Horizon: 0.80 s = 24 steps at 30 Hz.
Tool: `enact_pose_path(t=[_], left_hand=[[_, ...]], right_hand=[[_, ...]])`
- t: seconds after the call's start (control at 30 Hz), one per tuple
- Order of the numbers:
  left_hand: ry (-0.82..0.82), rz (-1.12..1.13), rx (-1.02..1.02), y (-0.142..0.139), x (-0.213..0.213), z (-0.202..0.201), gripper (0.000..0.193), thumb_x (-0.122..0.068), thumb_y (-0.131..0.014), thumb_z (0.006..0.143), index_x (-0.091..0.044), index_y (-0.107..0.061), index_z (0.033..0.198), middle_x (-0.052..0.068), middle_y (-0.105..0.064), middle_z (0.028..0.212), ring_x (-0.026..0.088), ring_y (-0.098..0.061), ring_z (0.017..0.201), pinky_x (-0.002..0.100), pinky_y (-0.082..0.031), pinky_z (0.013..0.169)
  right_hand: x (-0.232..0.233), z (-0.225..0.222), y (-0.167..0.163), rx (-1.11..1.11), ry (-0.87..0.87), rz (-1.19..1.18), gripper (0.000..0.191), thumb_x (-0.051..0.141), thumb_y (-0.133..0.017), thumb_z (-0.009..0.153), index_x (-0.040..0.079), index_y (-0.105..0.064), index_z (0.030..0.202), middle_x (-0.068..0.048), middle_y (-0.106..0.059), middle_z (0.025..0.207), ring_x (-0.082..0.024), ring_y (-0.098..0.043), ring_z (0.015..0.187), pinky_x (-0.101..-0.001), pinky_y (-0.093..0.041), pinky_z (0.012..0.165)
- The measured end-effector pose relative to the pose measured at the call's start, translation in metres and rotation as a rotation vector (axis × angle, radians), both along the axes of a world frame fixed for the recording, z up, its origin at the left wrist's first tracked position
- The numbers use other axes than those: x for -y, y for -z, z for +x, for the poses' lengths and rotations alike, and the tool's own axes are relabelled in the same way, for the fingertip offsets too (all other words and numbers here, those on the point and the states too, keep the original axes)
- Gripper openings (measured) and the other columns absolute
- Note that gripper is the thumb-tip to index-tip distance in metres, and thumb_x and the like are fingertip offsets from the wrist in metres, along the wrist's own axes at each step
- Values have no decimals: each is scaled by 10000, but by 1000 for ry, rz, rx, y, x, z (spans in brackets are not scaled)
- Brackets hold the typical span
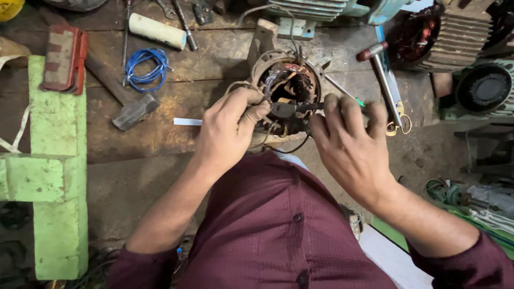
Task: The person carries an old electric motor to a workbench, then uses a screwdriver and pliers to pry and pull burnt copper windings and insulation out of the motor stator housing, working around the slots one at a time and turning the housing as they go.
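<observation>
**Both hands at the motor winding**

The motor (286, 93) sits on the wooden bench (160, 134), just beyond both hands. The left hand (233, 126) pinches wires at the motor's near rim. The right hand (348, 144) grips pliers (289, 109), whose tip reaches into the opening between the hands. A hammer (126, 101) lies well apart, left.

The stator (286, 91) is rusty, rough metal with glossy copper windings. The workbench (160, 128) is worn, matt wood — stained dark. Near its far edge lie a hammer (126, 101) with dull metal head and a coil of glossy blue plastic-coated wire (144, 67).
</observation>
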<state>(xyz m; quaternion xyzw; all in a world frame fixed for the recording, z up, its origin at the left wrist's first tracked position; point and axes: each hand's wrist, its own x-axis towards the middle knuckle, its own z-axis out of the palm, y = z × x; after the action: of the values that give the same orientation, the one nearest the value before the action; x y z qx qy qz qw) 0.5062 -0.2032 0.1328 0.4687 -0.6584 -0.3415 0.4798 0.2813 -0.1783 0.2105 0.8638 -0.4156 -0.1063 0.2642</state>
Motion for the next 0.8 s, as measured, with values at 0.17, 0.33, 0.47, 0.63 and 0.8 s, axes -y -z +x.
enact_pose_path(t=[0.17, 0.33, 0.47, 0.63, 0.8], left_hand=[[-32, 28, 13, 4, 2, -8, 184, -160, -690, 1048, 1, -608, 1080, 149, -690, 1005, 325, -716, 876, 403, -559, 759], [-173, -11, 11, 3, 2, -19, 191, -200, -600, 1105, -16, -589, 1156, 131, -694, 1026, 268, -729, 933, 390, -565, 806], [-309, 44, 11, 0, 15, -12, 222, -257, -518, 1174, -38, -542, 1198, 117, -655, 1008, 207, -699, 863, 354, -552, 794], [-167, -101, 259, 3, 42, -18, 271, -269, -465, 1189, -2, -504, 1213, 172, -639, 1082, 315, -673, 956, 391, -512, 821], [-8, 343, -147, -2, 28, -30, 253, -286, -455, 1136, -53, -539, 1189, 23, -621, 842, 119, -585, 793, 296, -503, 734]], right_hand=[[8, -7, 7, 349, 187, 342, 299, 302, -748, 829, 96, -647, 1020, -147, -614, 1049, -334, -619, 985, -498, -504, 850], [2, -19, 16, 567, 206, 394, 247, 235, -780, 860, 78, -626, 973, -107, -596, 927, -317, -663, 821, -420, -542, 679], [1, -52, 20, 816, 251, 488, 211, 170, -792, 836, 54, -636, 919, -106, -609, 865, -321, -645, 750, -415, -516, 656], [22, -83, 29, 995, 426, 605, 176, 154, -795, 888, 35, -667, 909, -119, -624, 800, -327, -631, 699, -438, -488, 647], [39, -82, 32, 850, 196, 422, 209, 60, -727, 838, -32, -613, 988, -243, -588, 1323, -417, -623, 1117, -477, -525, 900]])
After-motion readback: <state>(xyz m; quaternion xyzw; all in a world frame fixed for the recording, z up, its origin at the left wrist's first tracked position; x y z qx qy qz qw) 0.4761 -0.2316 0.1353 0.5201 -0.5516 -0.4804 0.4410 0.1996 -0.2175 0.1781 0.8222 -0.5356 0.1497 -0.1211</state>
